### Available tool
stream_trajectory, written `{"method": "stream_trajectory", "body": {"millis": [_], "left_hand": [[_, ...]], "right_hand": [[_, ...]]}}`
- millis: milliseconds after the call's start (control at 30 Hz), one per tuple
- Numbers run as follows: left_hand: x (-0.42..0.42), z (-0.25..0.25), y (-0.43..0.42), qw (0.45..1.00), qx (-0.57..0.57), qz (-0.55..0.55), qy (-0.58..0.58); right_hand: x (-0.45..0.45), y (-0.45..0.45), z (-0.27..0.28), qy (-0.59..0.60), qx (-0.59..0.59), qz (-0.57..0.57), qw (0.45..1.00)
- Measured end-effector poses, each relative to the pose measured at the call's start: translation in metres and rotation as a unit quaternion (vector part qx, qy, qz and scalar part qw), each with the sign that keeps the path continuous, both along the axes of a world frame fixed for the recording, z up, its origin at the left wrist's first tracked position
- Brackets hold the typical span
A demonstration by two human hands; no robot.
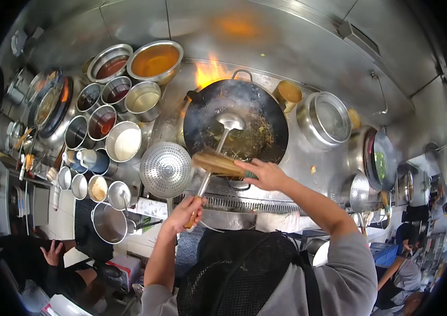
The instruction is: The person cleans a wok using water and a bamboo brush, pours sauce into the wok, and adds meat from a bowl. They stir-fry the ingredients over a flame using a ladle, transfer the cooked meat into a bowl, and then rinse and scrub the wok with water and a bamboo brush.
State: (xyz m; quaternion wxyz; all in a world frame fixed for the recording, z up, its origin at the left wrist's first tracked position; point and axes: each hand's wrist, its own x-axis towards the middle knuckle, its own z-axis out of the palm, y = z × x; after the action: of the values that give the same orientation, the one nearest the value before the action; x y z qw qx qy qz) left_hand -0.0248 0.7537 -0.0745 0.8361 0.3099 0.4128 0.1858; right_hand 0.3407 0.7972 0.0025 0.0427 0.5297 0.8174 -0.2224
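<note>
My left hand (pixel 185 211) grips the wooden handle of a metal ladle (pixel 231 122), whose bowl hangs over the wok, round side showing. My right hand (pixel 265 175) is wrapped round the bound end of a wok brush (pixel 218 164), its bristles lying across the ladle's shaft and slightly blurred. In front of me a large black wok (pixel 198 126) holds dark liquid with bits floating in it, and steam rises from it. Flames (pixel 210 72) flare behind its left rim. Whether the brush touches the ladle I cannot tell.
A perforated strainer (pixel 166 169) lies left of the wok. Farther left stand several metal pots of sauces, including an orange-filled bowl (pixel 156 59). A steel pot (pixel 324 120) sits to the right. Another person's hand (pixel 51 253) shows at lower left; more people are at far right.
</note>
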Motion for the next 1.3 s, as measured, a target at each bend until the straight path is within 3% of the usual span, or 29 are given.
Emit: {"method": "stream_trajectory", "body": {"millis": [33,100,133,167,233,300,367,400,433,467,567,600,633,667,700,733,767,833,867,933,967,1000,1033,1067,1133,1167,1233,1267,1300], "left_hand": [[0.005,0.004,-0.004,1.000,0.000,-0.003,0.000],[0.013,0.017,-0.012,0.998,-0.037,0.030,-0.030],[0.016,0.017,-0.014,0.997,-0.055,0.041,-0.047],[0.019,0.019,-0.012,0.997,-0.052,0.044,-0.046],[0.020,0.024,-0.012,0.988,-0.095,0.067,-0.102],[0.019,0.028,-0.010,0.996,-0.058,0.049,-0.040],[0.022,0.022,-0.012,0.999,-0.011,0.032,0.020],[0.024,0.010,-0.024,0.930,0.291,0.020,0.225],[0.030,0.003,-0.030,0.731,0.552,0.004,0.401],[0.037,0.037,-0.025,0.764,0.421,-0.082,0.483],[0.031,0.037,-0.015,0.733,0.408,-0.108,0.533],[0.021,0.021,-0.010,0.768,0.415,-0.092,0.478],[0.012,0.003,-0.007,0.769,0.414,-0.090,0.479],[0.003,-0.015,-0.002,0.832,0.379,-0.081,0.398],[-0.003,-0.022,0.003,0.882,0.344,-0.072,0.313],[0.001,-0.014,0.006,0.893,0.295,-0.111,0.320],[0.004,-0.020,0.006,0.891,0.299,-0.112,0.322],[0.014,-0.031,0.007,0.864,0.380,-0.098,0.314],[0.018,-0.025,0.002,0.827,0.424,-0.086,0.359],[0.020,-0.016,-0.001,0.805,0.440,-0.076,0.390],[0.019,-0.014,-0.001,0.785,0.449,-0.066,0.422],[0.020,-0.013,-0.004,0.767,0.492,-0.039,0.411],[0.018,-0.014,-0.008,0.764,0.498,-0.039,0.408],[0.014,-0.014,-0.008,0.755,0.505,-0.040,0.416],[0.007,-0.008,-0.005,0.727,0.506,-0.064,0.459],[0.004,-0.008,-0.003,0.724,0.510,-0.064,0.460],[0.004,-0.010,-0.004,0.694,0.572,-0.022,0.437],[0.003,-0.010,-0.004,0.694,0.571,-0.021,0.438],[0.003,-0.010,-0.003,0.688,0.577,-0.018,0.439]], "right_hand": [[0.010,0.010,-0.014,0.000,0.000,-0.003,1.000],[0.036,0.045,-0.049,-0.012,0.138,-0.200,0.970],[0.040,0.060,-0.050,-0.005,0.157,-0.218,0.963],[0.039,0.060,-0.053,-0.003,0.159,-0.216,0.963],[0.016,0.041,-0.036,-0.045,0.133,-0.060,0.988],[0.009,0.036,-0.039,-0.008,0.105,-0.055,0.993],[0.026,0.059,-0.058,-0.021,0.128,-0.244,0.961],[0.040,0.073,-0.066,-0.033,0.121,-0.294,0.948],[0.057,0.088,-0.069,-0.052,0.090,-0.305,0.947],[0.074,0.094,-0.065,-0.081,0.073,-0.272,0.956],[0.113,0.100,-0.038,-0.104,0.067,-0.238,0.963],[0.123,0.100,-0.024,-0.100,0.075,-0.236,0.964],[0.130,0.101,-0.002,-0.085,0.084,-0.262,0.958],[0.136,0.104,0.023,-0.069,0.094,-0.286,0.951],[0.149,0.105,0.039,0.000,0.179,-0.267,0.947],[0.158,0.105,0.053,0.069,0.261,-0.248,0.930],[0.154,0.102,0.077,0.072,0.264,-0.250,0.929],[0.143,0.098,0.121,0.224,0.323,-0.338,0.855],[0.141,0.103,0.116,0.226,0.331,-0.340,0.851],[0.134,0.113,0.103,0.316,0.418,-0.357,0.773],[0.137,0.110,0.110,0.316,0.428,-0.360,0.767],[0.135,0.102,0.125,0.073,0.271,-0.301,0.911],[0.135,0.096,0.136,-0.178,0.082,-0.210,0.958],[0.142,0.098,0.145,-0.177,0.090,-0.215,0.956],[0.167,0.105,0.163,-0.372,0.081,-0.129,0.916],[0.180,0.102,0.172,-0.370,0.085,-0.132,0.916],[0.192,0.091,0.205,-0.152,0.252,-0.250,0.922],[0.185,0.087,0.209,-0.152,0.253,-0.249,0.922],[0.171,0.078,0.210,0.019,0.306,-0.298,0.904]]}}
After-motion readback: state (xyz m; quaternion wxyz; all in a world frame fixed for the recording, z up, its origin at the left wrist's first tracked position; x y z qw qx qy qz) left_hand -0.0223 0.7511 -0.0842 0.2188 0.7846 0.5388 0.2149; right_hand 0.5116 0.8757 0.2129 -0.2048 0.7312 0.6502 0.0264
